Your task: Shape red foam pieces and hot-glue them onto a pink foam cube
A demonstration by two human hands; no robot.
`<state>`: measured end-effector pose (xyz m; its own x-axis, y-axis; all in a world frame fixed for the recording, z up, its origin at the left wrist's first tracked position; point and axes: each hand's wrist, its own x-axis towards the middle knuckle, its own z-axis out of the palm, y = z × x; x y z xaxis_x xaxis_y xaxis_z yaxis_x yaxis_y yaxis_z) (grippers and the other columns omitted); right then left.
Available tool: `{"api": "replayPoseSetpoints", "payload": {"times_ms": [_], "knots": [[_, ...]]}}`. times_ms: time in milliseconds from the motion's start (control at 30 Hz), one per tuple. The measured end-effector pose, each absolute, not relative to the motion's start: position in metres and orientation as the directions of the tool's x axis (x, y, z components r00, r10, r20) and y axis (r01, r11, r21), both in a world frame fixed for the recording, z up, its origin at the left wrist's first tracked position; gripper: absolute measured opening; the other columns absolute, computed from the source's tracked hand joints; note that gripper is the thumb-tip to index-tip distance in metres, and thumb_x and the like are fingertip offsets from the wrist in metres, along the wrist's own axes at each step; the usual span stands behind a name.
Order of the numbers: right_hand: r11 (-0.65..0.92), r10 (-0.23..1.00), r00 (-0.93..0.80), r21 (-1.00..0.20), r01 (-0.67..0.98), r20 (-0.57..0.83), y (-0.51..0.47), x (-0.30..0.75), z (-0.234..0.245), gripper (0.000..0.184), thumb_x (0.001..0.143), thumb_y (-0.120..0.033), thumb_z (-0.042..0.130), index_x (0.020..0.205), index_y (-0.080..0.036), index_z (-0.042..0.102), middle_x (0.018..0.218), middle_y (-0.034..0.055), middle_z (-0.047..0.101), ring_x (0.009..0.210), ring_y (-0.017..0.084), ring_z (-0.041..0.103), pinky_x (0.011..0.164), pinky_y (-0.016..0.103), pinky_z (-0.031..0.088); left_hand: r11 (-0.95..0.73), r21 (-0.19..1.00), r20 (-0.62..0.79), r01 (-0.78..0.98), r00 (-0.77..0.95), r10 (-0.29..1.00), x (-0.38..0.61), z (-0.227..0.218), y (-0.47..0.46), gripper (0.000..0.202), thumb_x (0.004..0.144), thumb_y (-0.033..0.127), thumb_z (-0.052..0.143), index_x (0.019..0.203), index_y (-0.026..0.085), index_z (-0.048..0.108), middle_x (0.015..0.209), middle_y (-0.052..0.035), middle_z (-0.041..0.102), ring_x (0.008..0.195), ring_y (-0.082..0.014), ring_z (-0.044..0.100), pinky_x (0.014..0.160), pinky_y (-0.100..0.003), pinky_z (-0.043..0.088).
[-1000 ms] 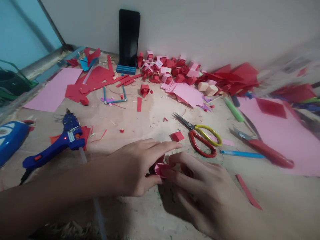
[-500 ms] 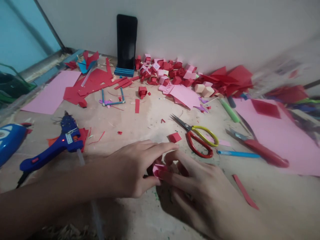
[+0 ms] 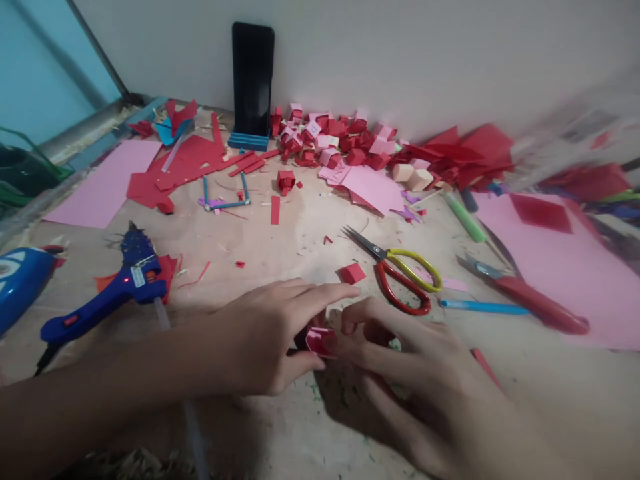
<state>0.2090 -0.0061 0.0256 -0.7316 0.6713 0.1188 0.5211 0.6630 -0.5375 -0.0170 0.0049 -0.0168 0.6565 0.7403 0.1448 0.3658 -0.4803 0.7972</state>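
Observation:
My left hand (image 3: 273,333) is closed around a small pink and red folded paper box (image 3: 319,340), with the thumb below it and the fingers arched over it. The box's hollow side faces right. My right hand (image 3: 400,353) is just to its right, fingers apart and bent, one fingertip touching the box's right side. Beyond my hands lies a red folded paper piece (image 3: 353,273). Scissors (image 3: 387,257) with one red and one yellow handle lie open behind my right hand.
A blue glue gun (image 3: 125,280) lies at left, its clear stick reaching under my left forearm. Red-handled pliers (image 3: 530,297) and a blue stick (image 3: 483,307) are at right. A phone (image 3: 253,80) stands behind, beside a pile of red and pink paper boxes (image 3: 340,140).
My right hand has shifted right and spread a little, its fingertip drawing back from inside the paper box. My left hand stays almost still. The view has moved slightly.

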Motion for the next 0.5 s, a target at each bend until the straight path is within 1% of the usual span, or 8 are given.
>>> {"api": "replayPoseSetpoints", "payload": {"times_ms": [33, 100, 200, 300, 400, 500], "knots": [[0.664, 0.663, -0.737, -0.557, 0.498, 0.131, -0.0053, 0.2088, 0.0262, 0.024, 0.097, -0.011, 0.052, 0.103, -0.020, 0.074, 0.094, 0.0062, 0.061, 0.073, 0.015, 0.055, 0.059, 0.028, 0.044, -0.482, 0.794, 0.143, 0.370, 0.657, 0.740, -0.0168, -0.0160, 0.0051, 0.074, 0.087, 0.019, 0.072, 0.154, 0.019, 0.039, 0.126, -0.0114, 0.068, 0.107, -0.0256, 0.065, 0.097, -0.041, 0.054], [0.639, 0.673, -0.732, -0.581, 0.504, 0.105, -0.0043, 0.2072, 0.0264, 0.022, 0.097, -0.011, 0.053, 0.103, -0.019, 0.073, 0.094, 0.0059, 0.061, 0.076, 0.015, 0.056, 0.061, 0.028, 0.046, -0.488, 0.795, 0.152, 0.361, 0.660, 0.736, -0.0168, -0.0154, 0.0053, 0.074, 0.087, 0.019, 0.072, 0.153, 0.017, 0.039, 0.129, -0.0125, 0.067, 0.111, -0.0257, 0.065, 0.100, -0.041, 0.053], [0.630, 0.682, -0.717, -0.611, 0.479, 0.141, -0.0051, 0.2043, 0.0250, 0.023, 0.097, -0.007, 0.052, 0.104, -0.018, 0.071, 0.095, 0.0058, 0.065, 0.081, 0.015, 0.060, 0.067, 0.028, 0.050, -0.489, 0.798, 0.156, 0.352, 0.663, 0.732, -0.0174, -0.0160, 0.0052, 0.073, 0.088, 0.019, 0.072, 0.153, 0.018, 0.039, 0.134, -0.0124, 0.065, 0.114, -0.0251, 0.064, 0.103, -0.040, 0.052], [0.628, 0.683, -0.709, -0.636, 0.448, 0.175, -0.0070, 0.2029, 0.0237, 0.016, 0.096, -0.008, 0.056, 0.100, -0.018, 0.068, 0.090, 0.0037, 0.067, 0.077, 0.013, 0.061, 0.066, 0.025, 0.050, -0.500, 0.788, 0.153, 0.360, 0.671, 0.725, -0.0184, -0.0163, 0.0057, 0.073, 0.088, 0.020, 0.072, 0.153, 0.018, 0.038, 0.132, -0.0118, 0.066, 0.114, -0.0251, 0.064, 0.103, -0.040, 0.052], [0.635, 0.685, -0.710, -0.612, 0.471, 0.165, -0.0077, 0.2035, 0.0239, 0.013, 0.096, -0.010, 0.058, 0.093, -0.018, 0.068, 0.086, 0.0029, 0.067, 0.074, 0.013, 0.061, 0.062, 0.024, 0.049, -0.512, 0.782, 0.164, 0.355, 0.676, 0.718, -0.0188, -0.0168, 0.0065, 0.074, 0.088, 0.021, 0.072, 0.153, 0.018, 0.037, 0.125, -0.0110, 0.067, 0.110, -0.0243, 0.065, 0.100, -0.039, 0.053], [0.677, 0.660, -0.730, -0.559, 0.479, 0.174, -0.0071, 0.2054, 0.0246, 0.017, 0.095, -0.010, 0.057, 0.096, -0.017, 0.072, 0.090, 0.0051, 0.067, 0.076, 0.014, 0.062, 0.062, 0.025, 0.049, -0.504, 0.784, 0.160, 0.362, 0.666, 0.728, -0.0183, -0.0184, 0.0067, 0.075, 0.088, 0.021, 0.072, 0.154, 0.019, 0.037, 0.120, -0.0103, 0.068, 0.104, -0.0235, 0.065, 0.096, -0.038, 0.054]]}}
